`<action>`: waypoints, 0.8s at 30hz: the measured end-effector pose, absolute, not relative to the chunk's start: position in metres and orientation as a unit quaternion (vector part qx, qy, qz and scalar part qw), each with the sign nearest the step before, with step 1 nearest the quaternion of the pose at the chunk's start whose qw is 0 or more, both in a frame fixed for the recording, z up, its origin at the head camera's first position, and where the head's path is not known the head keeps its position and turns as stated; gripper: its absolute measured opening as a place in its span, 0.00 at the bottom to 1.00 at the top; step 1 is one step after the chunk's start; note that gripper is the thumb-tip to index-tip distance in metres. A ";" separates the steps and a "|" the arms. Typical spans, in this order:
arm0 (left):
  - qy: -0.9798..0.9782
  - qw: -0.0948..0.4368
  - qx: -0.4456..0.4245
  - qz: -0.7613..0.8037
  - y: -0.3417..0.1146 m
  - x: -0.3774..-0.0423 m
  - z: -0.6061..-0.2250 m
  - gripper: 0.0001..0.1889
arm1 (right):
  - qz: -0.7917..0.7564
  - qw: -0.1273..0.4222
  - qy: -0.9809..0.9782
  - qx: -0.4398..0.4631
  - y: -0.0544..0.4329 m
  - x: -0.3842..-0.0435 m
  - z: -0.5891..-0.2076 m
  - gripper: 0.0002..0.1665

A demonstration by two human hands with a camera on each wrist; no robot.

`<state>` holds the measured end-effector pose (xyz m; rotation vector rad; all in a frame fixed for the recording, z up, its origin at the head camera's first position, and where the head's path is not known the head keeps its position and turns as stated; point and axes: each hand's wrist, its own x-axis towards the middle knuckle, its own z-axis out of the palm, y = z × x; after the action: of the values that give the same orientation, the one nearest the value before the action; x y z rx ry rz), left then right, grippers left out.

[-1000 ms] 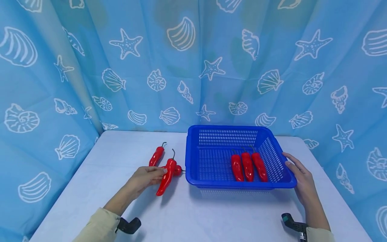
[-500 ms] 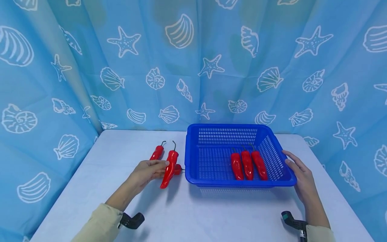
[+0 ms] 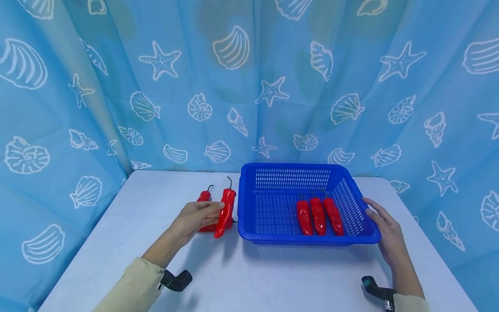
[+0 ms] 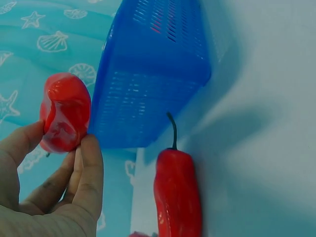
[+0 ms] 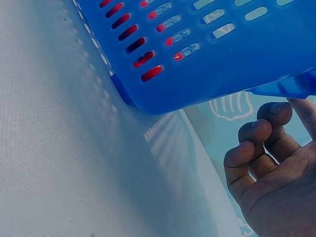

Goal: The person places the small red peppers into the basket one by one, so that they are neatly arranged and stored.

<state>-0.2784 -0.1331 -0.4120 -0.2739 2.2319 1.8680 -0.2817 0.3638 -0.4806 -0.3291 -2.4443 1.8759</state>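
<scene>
Left hand (image 3: 196,216) pinches a red pepper (image 3: 227,207) between thumb and fingers, holding it off the bench (image 3: 292,277), stem end up and slightly tilted, just outside the left side of the basket (image 3: 300,239). Over the last second this pepper has shifted away from the person and rightward, toward the basket. Nothing inside the basket has changed: three peppers (image 3: 317,216) lie side by side toward its right wall. Two more are on the bench: a far pepper (image 3: 204,196), partly hidden by the left hand, and a near pepper (image 4: 177,192), its stem toward the basket. At the basket's right rim, the right hand (image 3: 390,229) has stayed put, touching it; its lower fingers are loosely bent, and whether it grips the rim I cannot tell. As I judge it, the shift brings the held one closer to the group but not yet in, so the count stands at three inside, three outside.
</scene>
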 end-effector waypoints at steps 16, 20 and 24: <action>0.760 0.112 -0.089 0.634 -0.114 -0.290 -0.407 0.32 | 0.611 0.023 -0.784 -0.107 0.363 -0.282 -0.479 0.38; 0.745 0.117 -0.083 0.651 -0.108 -0.294 -0.405 0.32 | 0.606 0.021 -0.787 -0.111 0.363 -0.282 -0.479 0.39; 0.736 0.122 -0.087 0.660 -0.101 -0.298 -0.403 0.33 | 0.603 0.022 -0.789 -0.111 0.362 -0.282 -0.479 0.40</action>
<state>-0.2976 -0.1007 -0.4027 -0.2526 2.1490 1.9258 -0.2820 0.3615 -0.4789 -0.3439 -2.4468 1.8697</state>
